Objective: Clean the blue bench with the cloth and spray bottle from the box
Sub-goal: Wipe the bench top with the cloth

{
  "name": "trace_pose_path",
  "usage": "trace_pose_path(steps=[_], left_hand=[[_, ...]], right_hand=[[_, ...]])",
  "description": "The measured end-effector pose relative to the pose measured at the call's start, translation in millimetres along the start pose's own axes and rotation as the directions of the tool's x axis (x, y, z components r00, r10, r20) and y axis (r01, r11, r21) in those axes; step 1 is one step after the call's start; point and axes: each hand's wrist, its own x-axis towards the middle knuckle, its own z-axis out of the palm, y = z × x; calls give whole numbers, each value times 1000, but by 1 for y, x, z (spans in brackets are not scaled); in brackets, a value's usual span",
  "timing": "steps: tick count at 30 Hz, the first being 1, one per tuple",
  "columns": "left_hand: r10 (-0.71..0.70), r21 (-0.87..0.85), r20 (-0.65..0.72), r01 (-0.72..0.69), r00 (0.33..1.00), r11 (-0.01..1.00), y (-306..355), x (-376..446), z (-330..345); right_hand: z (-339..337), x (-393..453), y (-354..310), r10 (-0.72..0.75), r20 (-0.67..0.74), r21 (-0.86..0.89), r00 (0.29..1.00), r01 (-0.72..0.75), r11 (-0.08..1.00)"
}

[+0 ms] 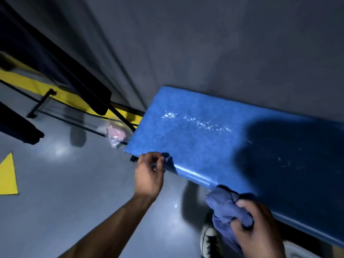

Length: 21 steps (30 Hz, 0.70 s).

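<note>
The blue bench [195,146] runs from the centre to the right edge, against a grey wall. White wet speckles [197,123] streak across its top. My left hand [149,175] hangs at the bench's front left corner with its fingers loosely curled at the edge, holding nothing I can see. A crumpled blue-purple cloth [227,207] is bunched in my right hand [258,228], just at the bench's front edge. No spray bottle is in view. A dark shadow covers the right part of the bench top.
A clear box with a yellow band [61,101] stands on the floor left of the bench, with a pink and white packet [115,133] inside. Dark blue panels [55,67] lean overhead at left. A shoe [210,241] stands below the bench on the glossy grey floor [74,183].
</note>
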Motion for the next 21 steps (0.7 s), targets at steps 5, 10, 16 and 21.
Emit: trace_pose_path(steps=[5, 10, 16, 21], left_hand=[[-54, 161, -103, 70, 993, 985, -24, 92, -13], [-105, 239, -25, 108, 994, 965, -60, 139, -1], [-79, 320, -101, 108, 992, 941, -77, 137, 15], [-142, 309, -34, 145, 989, 940, -73, 140, 10]], right_hand=[[35, 63, -63, 51, -50, 80, 997, -47, 996], [89, 127, -107, -86, -70, 177, 994, 97, 979], [131, 165, -142, 1, -34, 164, 999, 4, 987], [130, 164, -159, 45, -17, 238, 999, -39, 971]])
